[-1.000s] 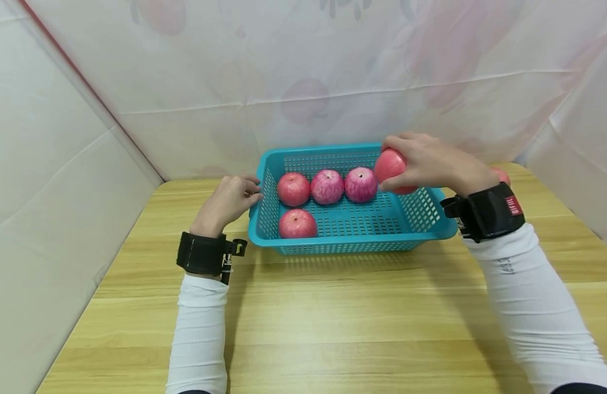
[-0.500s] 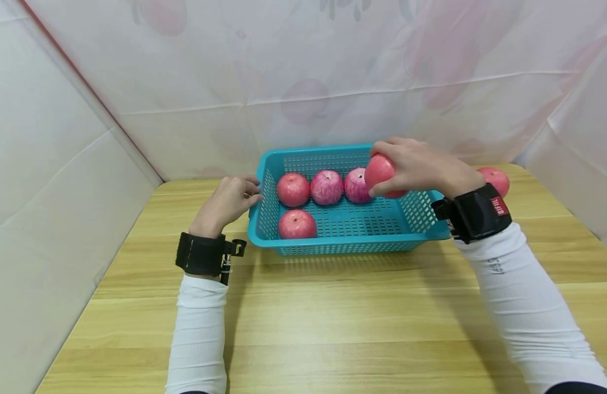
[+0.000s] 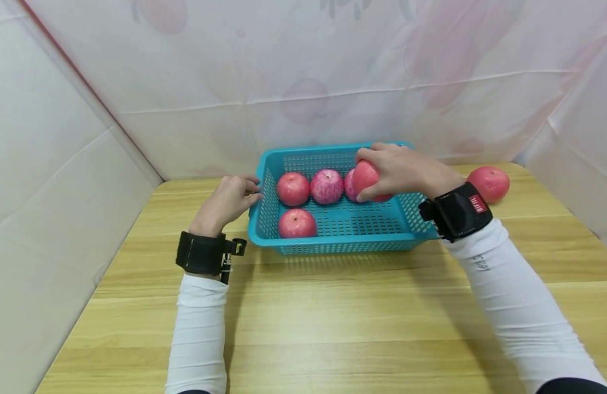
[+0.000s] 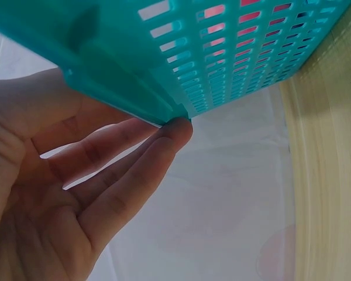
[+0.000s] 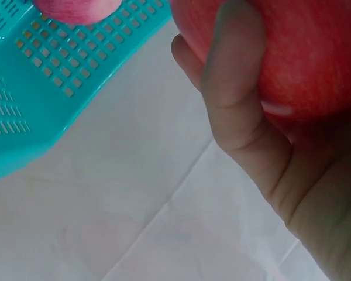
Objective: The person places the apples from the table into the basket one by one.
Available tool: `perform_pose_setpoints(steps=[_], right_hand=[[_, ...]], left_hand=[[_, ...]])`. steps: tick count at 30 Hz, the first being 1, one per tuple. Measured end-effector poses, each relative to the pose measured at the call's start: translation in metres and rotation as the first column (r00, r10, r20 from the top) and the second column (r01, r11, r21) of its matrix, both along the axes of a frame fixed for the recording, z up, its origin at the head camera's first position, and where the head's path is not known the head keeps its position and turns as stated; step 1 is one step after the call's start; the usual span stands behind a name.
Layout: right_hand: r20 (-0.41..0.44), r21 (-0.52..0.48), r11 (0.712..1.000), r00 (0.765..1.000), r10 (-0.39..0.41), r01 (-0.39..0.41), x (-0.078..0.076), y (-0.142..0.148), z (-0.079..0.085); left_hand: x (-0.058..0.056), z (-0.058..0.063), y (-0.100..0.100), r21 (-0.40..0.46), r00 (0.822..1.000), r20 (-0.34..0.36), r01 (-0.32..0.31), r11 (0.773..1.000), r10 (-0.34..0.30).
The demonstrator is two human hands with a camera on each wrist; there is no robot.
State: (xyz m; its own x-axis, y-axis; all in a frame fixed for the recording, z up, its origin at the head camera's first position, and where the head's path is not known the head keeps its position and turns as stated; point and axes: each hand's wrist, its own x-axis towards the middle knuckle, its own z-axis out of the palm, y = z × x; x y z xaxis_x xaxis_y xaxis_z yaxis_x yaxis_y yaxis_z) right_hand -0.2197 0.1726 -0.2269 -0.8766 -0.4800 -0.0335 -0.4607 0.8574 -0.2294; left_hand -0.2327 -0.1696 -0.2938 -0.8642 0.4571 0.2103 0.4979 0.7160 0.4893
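A turquoise plastic basket [image 3: 352, 241] with slotted walls stands on the wooden table. At its left end my left hand [image 3: 228, 200] holds the rim, and in the left wrist view the fingertips [image 4: 178, 130] touch the rim's edge. Over the basket's right half, my right hand [image 3: 402, 171] grips a red apple [image 3: 366, 179], thumb [image 5: 234, 64] across its side in the right wrist view. Inside, a red apple [image 3: 293, 189] and two striped apples [image 3: 327, 186] line up along the back, the rightmost partly hidden by the held one. Another apple [image 3: 297, 224] lies front left.
One more apple [image 3: 488, 184] rests on the table [image 3: 333, 317] to the right of the basket, beyond the right wrist. A pale printed cloth [image 3: 210, 82] hangs close behind the basket, and cloth walls flank the table on both sides.
My right hand has moved left and slightly lower with its apple, now overlapping the rightmost striped apple. The apple on the table has come into fuller view. My left hand stays put.
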Motion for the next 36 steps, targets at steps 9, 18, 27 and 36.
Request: perform_pose_setpoints(steps=[9,18,27,36], right_hand=[[0.013,0.009,0.999,0.999,0.043,-0.043,-0.003,-0.009,-0.005],[0.014,0.025,0.998,0.998,0.056,-0.056,-0.006,-0.015,-0.01],[0.025,0.058,0.995,0.996,0.081,-0.082,-0.01,-0.024,-0.016],[0.036,0.113,0.988,0.994,0.105,-0.109,-0.011,-0.031,-0.021]], left_hand=[[0.0,0.0,-0.001,0.0,1.0,0.001,-0.002,1.0,0.002],[0.0,-0.001,0.0,0.006,1.0,0.001,0.003,1.0,-0.003],[-0.001,-0.002,-0.001,-0.003,1.0,-0.014,0.009,1.0,-0.009],[-0.001,-0.002,-0.001,0.001,1.0,-0.013,0.006,1.0,-0.006]])
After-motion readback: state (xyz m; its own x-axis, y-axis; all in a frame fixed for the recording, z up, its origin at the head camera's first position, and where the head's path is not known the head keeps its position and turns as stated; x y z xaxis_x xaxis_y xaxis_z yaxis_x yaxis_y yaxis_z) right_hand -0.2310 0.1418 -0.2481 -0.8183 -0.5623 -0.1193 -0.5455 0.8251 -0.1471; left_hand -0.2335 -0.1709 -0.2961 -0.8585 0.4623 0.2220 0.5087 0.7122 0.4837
